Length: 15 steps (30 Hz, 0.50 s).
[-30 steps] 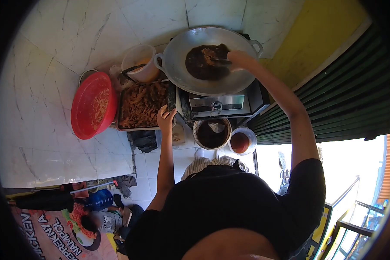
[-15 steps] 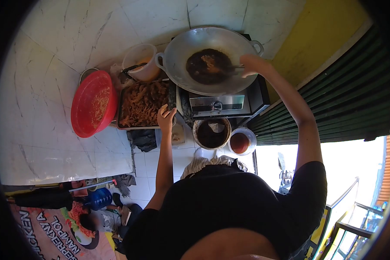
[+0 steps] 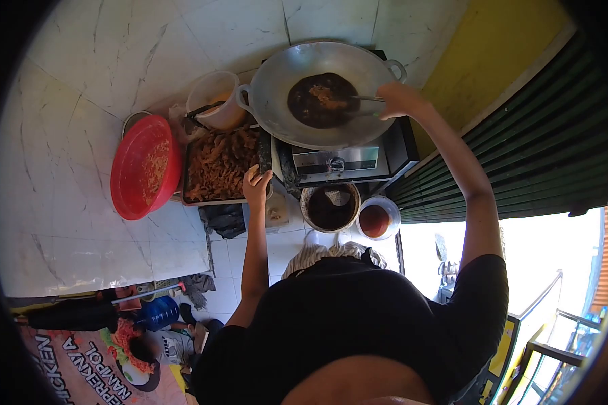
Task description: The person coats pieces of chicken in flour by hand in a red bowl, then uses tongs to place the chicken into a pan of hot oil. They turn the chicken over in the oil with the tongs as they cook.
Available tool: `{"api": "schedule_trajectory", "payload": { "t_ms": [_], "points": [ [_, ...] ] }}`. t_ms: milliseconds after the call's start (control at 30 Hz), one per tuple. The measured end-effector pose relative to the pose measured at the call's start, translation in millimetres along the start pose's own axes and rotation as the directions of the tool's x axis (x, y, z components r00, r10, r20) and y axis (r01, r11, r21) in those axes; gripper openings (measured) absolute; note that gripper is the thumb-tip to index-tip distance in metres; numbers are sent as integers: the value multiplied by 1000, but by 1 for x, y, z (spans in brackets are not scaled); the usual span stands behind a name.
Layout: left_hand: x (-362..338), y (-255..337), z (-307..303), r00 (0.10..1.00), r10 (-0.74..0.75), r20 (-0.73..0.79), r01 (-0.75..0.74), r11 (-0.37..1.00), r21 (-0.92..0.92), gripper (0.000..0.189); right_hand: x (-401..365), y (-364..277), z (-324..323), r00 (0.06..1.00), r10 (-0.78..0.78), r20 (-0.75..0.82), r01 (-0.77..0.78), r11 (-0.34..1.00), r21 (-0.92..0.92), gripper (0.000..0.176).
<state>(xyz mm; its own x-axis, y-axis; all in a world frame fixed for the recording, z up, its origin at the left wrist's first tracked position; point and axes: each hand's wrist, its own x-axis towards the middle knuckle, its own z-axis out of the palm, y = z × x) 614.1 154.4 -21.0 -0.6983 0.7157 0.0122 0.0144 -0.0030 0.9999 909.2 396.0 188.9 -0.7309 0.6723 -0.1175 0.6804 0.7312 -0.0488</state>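
My right hand (image 3: 402, 101) is closed around metal tongs (image 3: 366, 98) at the right side of a large wok (image 3: 270, 101). The tongs' arms are spread and reach down into dark oil (image 3: 304, 111), where a brown fried piece (image 3: 327, 98) floats. My left hand (image 3: 256, 185) is at the near right corner of a tray (image 3: 213, 201), its bent fingers on the rim. Brown fried pieces (image 3: 219, 162) are heaped in that tray. The wok stands on a stove (image 3: 338, 160) with a knob in front.
Left of the tray is a red basin (image 3: 132, 169) with crumbs in it. A clear bucket (image 3: 216, 94) stands behind the tray. On the floor are a dark-filled pot (image 3: 330, 209) and a bucket of reddish liquid (image 3: 377, 219). Another person (image 3: 172, 345) is at lower left.
The tongs' arms show farther apart above the oil. My left hand has shifted slightly down and its fingers are drawn closer together at the tray's corner. The camera view has shifted slightly.
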Motion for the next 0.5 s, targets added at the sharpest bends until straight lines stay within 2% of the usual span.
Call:
{"api": "schedule_trajectory", "payload": {
  "t_ms": [100, 167, 267, 500],
  "points": [
    [-2, 3, 1, 1000, 13, -13, -13, 1000, 17, 46, 12, 0, 12, 1000, -13, 11, 13, 998, -55, 35],
    [-2, 4, 1, 1000, 5, -21, -4, 999, 32, 49, 20, -2, 21, 992, -92, -85, 89, 995, -45, 33],
    [-2, 5, 2, 1000, 5, -30, -4, 999, 34, 49, 33, -10, 37, 985, -119, -128, 116, 993, -34, 32],
    [-3, 5, 2, 999, -36, -25, 36, 999, 12, 48, 30, -20, 34, 970, -214, -115, 216, 976, 4, 34]
  ]
}}
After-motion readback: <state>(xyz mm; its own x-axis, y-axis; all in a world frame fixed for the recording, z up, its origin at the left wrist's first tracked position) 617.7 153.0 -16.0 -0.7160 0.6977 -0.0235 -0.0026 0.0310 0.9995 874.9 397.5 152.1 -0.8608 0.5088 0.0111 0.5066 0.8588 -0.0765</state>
